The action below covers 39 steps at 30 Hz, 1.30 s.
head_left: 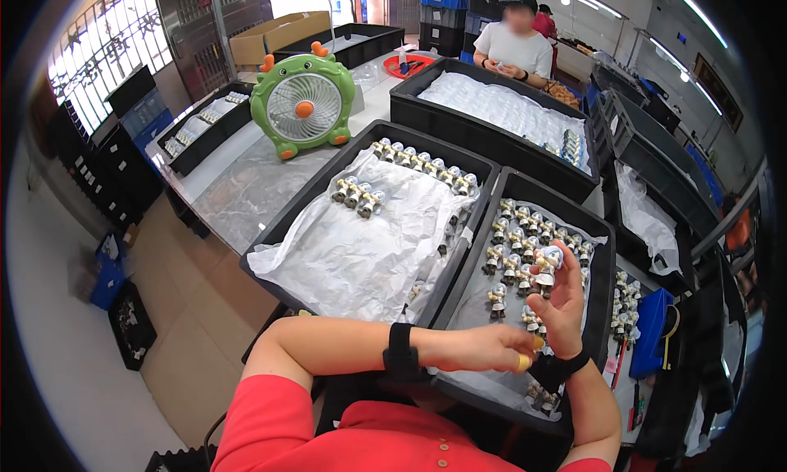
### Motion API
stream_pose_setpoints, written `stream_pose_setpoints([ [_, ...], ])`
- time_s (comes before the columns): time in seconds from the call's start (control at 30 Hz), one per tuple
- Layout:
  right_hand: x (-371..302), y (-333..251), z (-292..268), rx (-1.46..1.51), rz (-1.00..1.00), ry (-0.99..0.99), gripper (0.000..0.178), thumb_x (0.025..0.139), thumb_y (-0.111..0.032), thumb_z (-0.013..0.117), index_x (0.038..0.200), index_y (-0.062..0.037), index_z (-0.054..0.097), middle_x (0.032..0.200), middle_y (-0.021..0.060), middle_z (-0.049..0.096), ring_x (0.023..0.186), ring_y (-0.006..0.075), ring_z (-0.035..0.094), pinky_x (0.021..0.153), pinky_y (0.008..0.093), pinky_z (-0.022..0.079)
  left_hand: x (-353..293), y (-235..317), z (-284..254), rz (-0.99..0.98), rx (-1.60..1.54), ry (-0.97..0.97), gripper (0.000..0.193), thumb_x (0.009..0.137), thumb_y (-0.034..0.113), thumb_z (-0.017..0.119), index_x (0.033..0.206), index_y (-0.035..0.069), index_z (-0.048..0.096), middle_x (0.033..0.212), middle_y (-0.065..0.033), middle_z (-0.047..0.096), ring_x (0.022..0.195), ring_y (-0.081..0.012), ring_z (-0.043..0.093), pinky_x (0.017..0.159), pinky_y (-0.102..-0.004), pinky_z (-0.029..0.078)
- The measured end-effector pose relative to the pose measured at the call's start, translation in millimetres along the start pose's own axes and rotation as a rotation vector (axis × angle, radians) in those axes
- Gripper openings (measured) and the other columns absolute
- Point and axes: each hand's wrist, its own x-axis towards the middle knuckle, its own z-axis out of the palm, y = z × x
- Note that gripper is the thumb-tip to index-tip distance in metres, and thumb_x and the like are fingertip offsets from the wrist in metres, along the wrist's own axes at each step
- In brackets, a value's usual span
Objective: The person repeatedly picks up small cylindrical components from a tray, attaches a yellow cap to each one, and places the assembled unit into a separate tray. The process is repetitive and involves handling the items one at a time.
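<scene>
So here the right hand (pixel 566 304) is raised over the right-hand black tray (pixel 605 251), fingers curled around a small metal fitting (pixel 547 267) with a shiny rounded cap. The fitting sits up at the fingertips, thumb side toward the camera, clear above the rows below it.

The left hand (pixel 492 347) reaches across in front of the body, sitting just below the right wrist near the tray's near edge. Its fingers are loosely bent with yellow finger caps (pixel 525 361) on a couple of tips; I can't tell if it's pinching anything.

Progress-wise, I'd guess it's somewhere in the middle. The right tray has several rows of fittings standing toward its far edge, but a good stretch of its plastic liner nearer the person is bare. The left tray (pixel 279 236) has one row along its far edge and a tiny cluster near it, with most of the white liner (pixel 352 251) uncovered.

Further back on the bench there's a green fan (pixel 302 105), and another person (pixel 515 42) is at the far end.
</scene>
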Motion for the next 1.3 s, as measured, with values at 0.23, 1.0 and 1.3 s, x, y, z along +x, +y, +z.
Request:
stream_pose_setpoints([
  [0.23, 0, 0, 2, -0.020, -0.012, -0.007, 0.086, 0.070, -0.015, 0.079, 0.138, -0.0031, 0.029, 0.120, 0.0039, 0.045, 0.108, 0.0153, 0.046, 0.097, 0.0296, 0.035, 1, -9, -2, 0.034, 0.095, -0.058, 0.046, 0.090, 0.015, 0.052, 0.131, -0.004, 0.041, 0.122, -0.0135, 0.053, 0.111, -0.0189, 0.052, 0.095, -0.0296, 0.041],
  [1.0, -3, 10, 1, -0.140, 0.014, -0.045, 0.082, 0.070, -0.013, 0.079, 0.138, -0.0079, 0.033, 0.126, 0.0044, 0.045, 0.115, 0.0151, 0.046, 0.095, 0.0314, 0.037, -5, 7, -26, 0.240, -0.698, 0.498, 0.031, 0.098, 0.025, 0.041, 0.121, 0.005, 0.046, 0.113, -0.0073, 0.055, 0.103, -0.0160, 0.056, 0.089, -0.0343, 0.046],
  [1.3, -2, 12, -4, -0.292, 0.024, -0.107, 0.078, 0.071, -0.018, 0.078, 0.136, -0.0109, 0.037, 0.126, 0.0062, 0.043, 0.111, 0.0171, 0.047, 0.090, 0.0322, 0.041, 1, 12, -37, 0.384, -0.713, 0.368, 0.040, 0.099, 0.026, 0.037, 0.131, 0.001, 0.037, 0.124, -0.0129, 0.051, 0.114, -0.0267, 0.053, 0.089, -0.0378, 0.048],
])
